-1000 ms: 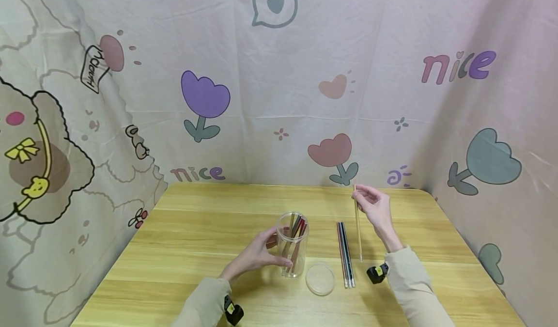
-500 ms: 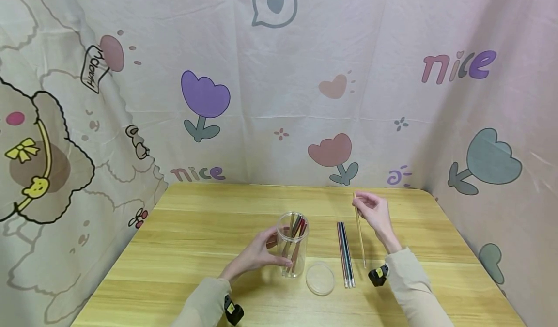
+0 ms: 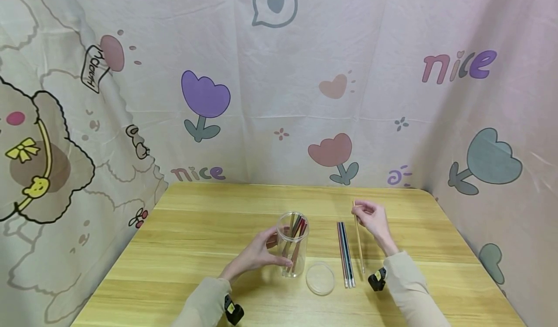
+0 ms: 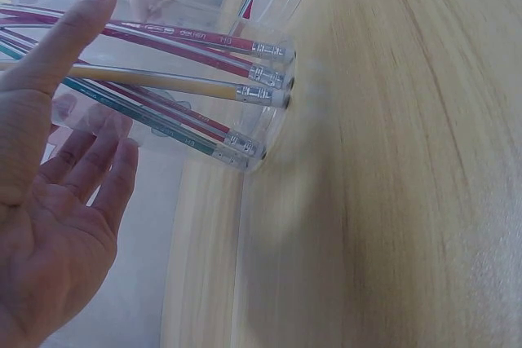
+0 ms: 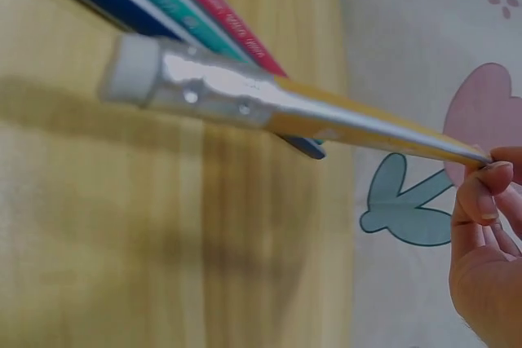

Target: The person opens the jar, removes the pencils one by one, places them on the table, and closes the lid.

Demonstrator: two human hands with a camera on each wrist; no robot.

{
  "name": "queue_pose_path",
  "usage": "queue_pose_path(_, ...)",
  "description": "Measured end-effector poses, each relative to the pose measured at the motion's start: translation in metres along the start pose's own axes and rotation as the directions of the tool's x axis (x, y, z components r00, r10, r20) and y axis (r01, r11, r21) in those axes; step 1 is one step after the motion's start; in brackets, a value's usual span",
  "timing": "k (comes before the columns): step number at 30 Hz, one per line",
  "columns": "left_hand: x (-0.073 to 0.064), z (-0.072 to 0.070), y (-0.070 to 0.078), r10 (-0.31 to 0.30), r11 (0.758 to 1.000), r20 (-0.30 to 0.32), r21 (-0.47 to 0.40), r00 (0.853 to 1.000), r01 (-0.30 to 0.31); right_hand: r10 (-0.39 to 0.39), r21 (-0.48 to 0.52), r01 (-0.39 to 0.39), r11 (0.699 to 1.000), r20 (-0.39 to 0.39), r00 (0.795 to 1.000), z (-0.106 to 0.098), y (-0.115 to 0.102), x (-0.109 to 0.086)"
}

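Note:
My left hand (image 3: 255,258) holds a clear plastic jar (image 3: 301,268), thumb on the near side and fingers on the far side. Several pencils (image 4: 183,81) lean inside it, red, green and yellow, with their eraser ends at the bottom. Between thumb and fingertips, my right hand (image 3: 374,222) pinches a yellow pencil (image 3: 359,247) by its far end. That pencil slants down towards the near side, its white eraser (image 5: 132,71) at the lower end. Just left of it a row of pencils (image 3: 345,256) lies side by side: red, green and dark blue.
A round clear lid (image 3: 320,279) lies on the wooden table (image 3: 209,210) between the jar and the pencil row. Behind the table hangs a printed cloth (image 3: 270,75). Each wrist carries a small black camera (image 3: 233,311).
My right hand has come nearer and lower with the yellow pencil, whose eraser end now sits closer to the near edge. The left hand and jar stay put.

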State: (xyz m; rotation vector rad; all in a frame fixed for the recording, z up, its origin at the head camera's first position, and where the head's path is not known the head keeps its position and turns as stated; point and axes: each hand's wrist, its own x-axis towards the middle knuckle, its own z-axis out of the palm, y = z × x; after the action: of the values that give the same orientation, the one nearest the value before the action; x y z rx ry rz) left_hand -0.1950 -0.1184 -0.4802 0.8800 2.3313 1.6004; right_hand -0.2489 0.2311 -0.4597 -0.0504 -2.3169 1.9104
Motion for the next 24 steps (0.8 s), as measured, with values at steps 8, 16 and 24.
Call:
queue_pose_path(8, 0.0, 0.0, 0.0, 0.005, 1.0, -0.001, 0.005, 1.0, -0.005, 0.014, 0.014, -0.014, 1.0, 0.009, 1.0, 0.005, 0.012, 0.001)
queue_pose_path(16, 0.001, 0.0, 0.0, -0.001, 1.0, 0.001, 0.007, 1.0, 0.001, 0.042, -0.027, -0.042, 0.999, 0.009, 0.999, 0.008, 0.022, 0.0)
queue_pose_path(24, 0.0, 0.0, 0.0, 0.011, 1.0, 0.003, 0.001, 1.0, -0.011, 0.08, -0.037, -0.079, 0.996, 0.024, 0.997, 0.01, 0.029, 0.0)
